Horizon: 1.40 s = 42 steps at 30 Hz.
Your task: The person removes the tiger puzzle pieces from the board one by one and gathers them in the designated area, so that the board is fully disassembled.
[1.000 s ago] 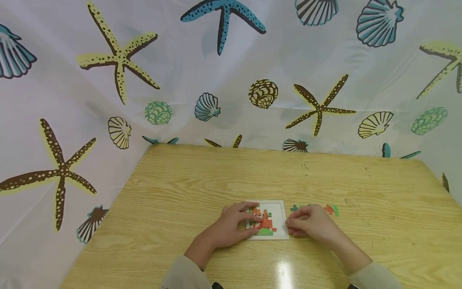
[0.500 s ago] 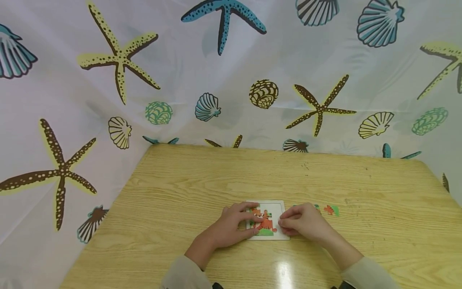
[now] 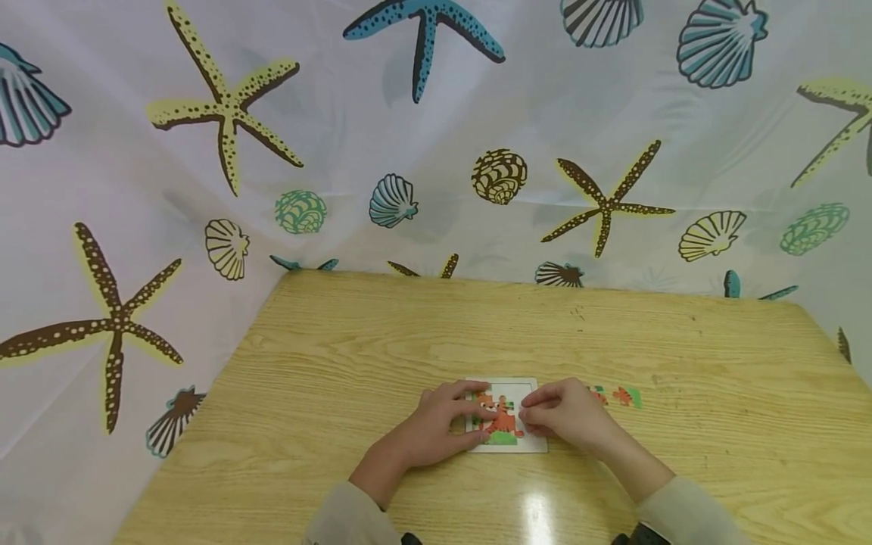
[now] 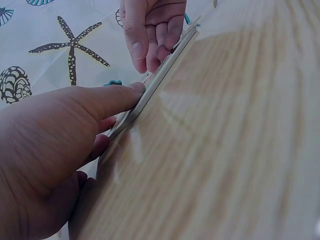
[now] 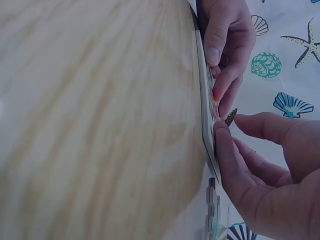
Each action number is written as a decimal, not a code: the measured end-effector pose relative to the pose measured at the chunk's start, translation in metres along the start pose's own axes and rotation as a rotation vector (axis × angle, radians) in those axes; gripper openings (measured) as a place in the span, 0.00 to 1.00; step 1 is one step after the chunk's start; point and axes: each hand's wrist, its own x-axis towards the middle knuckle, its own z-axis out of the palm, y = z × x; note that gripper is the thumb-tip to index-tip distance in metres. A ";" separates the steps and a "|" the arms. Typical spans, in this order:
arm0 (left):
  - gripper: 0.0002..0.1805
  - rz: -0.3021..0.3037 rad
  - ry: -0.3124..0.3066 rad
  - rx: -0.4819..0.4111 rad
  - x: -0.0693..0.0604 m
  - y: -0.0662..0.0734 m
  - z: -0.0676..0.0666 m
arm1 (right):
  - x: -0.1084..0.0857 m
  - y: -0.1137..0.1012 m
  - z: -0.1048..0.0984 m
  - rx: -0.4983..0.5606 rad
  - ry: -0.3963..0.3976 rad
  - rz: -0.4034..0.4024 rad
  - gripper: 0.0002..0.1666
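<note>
In head view, steadies the puzzle frame (image 3: 511, 449) on the worktop (image 3: 327, 341) with the spread left hand (image 3: 436, 431); seems about half done, with tiger picture (image 3: 502, 425) laid at left, bare space and loose pieces (image 3: 623, 396) left at right. In left wrist view, touches frame edge with thumb. In right wrist view, reaches over frame with bent right hand (image 5: 275, 200); cannot tell if pinching a piece.

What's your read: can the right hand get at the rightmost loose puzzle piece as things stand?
Probably yes: the rightmost loose puzzle piece lies uncovered on the table, near the right hand, which is at the puzzle frame.
</note>
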 end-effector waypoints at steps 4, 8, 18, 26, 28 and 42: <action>0.17 0.003 -0.001 -0.006 0.000 0.000 0.001 | -0.001 -0.002 0.002 0.000 -0.021 -0.029 0.16; 0.17 0.010 0.002 -0.002 0.000 0.000 0.001 | -0.001 -0.002 0.005 -0.003 -0.027 -0.055 0.16; 0.17 -0.011 0.010 -0.027 -0.001 0.000 0.001 | 0.003 -0.003 0.009 -0.037 0.017 -0.055 0.11; 0.16 0.000 0.016 -0.037 -0.001 -0.002 0.000 | 0.004 -0.004 0.013 0.022 0.059 0.012 0.10; 0.15 0.007 0.010 -0.032 0.000 -0.001 0.000 | 0.004 -0.003 0.013 0.022 0.061 0.014 0.11; 0.11 -0.003 -0.003 -0.033 0.001 -0.002 0.001 | 0.007 -0.002 0.013 0.003 0.072 0.024 0.13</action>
